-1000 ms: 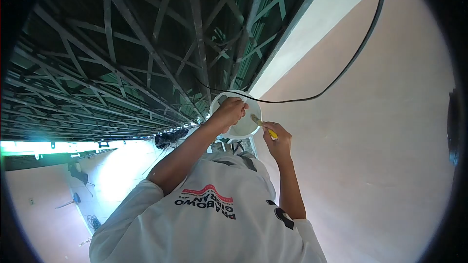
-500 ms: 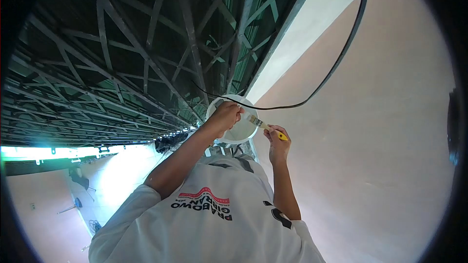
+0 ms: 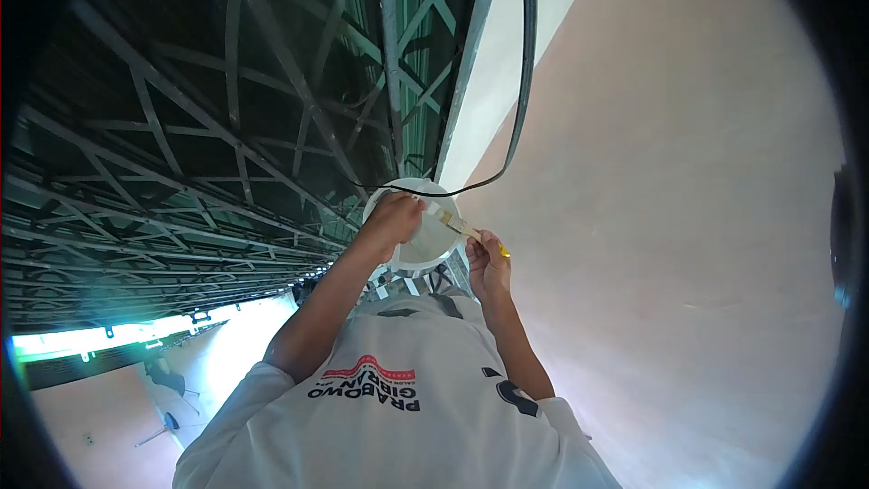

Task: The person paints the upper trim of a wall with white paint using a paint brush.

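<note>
A white bucket (image 3: 419,263) sits at the centre, below a black cable that crosses over its far rim. My left hand (image 3: 396,219) is closed over the bucket's left side, its fingertips by the tip of the brush; what they pinch is too small to tell. A paintbrush (image 3: 455,224) with a pale handle and yellow end slants over the bucket's right side, bristles towards my left hand. Just right of the bucket, my right hand (image 3: 490,264) is closed around the brush handle.
Dark folding metal lattice (image 3: 244,81) fills the upper left. A pale wall (image 3: 670,172) spans the right side. The black cable (image 3: 523,100) hangs from the top. A bright floor area (image 3: 240,344) with dark objects is at the lower left.
The view has shifted, so bucket, hands and cable appear further left. My right hand now covers more of the brush's yellow end. Both hands remain closed at the bucket.
</note>
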